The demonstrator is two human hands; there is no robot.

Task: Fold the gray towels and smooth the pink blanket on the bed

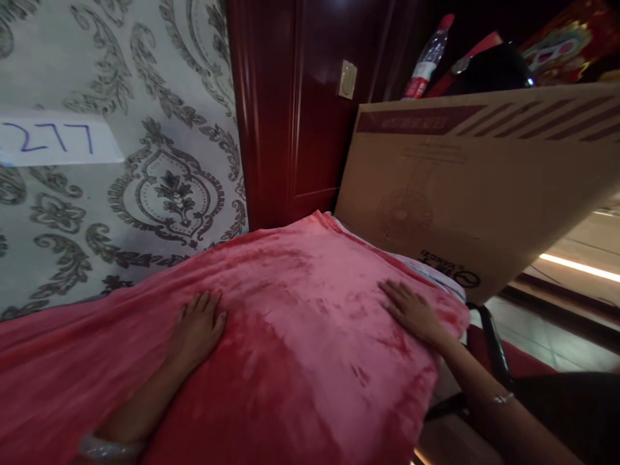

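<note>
A pink-red plush blanket (300, 323) covers the surface in front of me, with light and dark patches in its pile. My left hand (196, 326) lies flat on the blanket left of the middle, fingers stretched out and pointing away from me. On the right part of the blanket rests my right hand (411, 310), palm down, its fingers extended toward the upper left. Neither hand grips the cloth. At the far right edge, a whitish layer (431, 271) shows from under the blanket.
A large cardboard box (465, 174) stands along the right side, with a plastic bottle (429, 61) behind its top edge. Patterned wallpaper (179, 129) with a paper label (58, 139) reading 277 is at left. A dark red wooden panel (271, 116) stands behind. A black chair armrest (491, 342) is at lower right.
</note>
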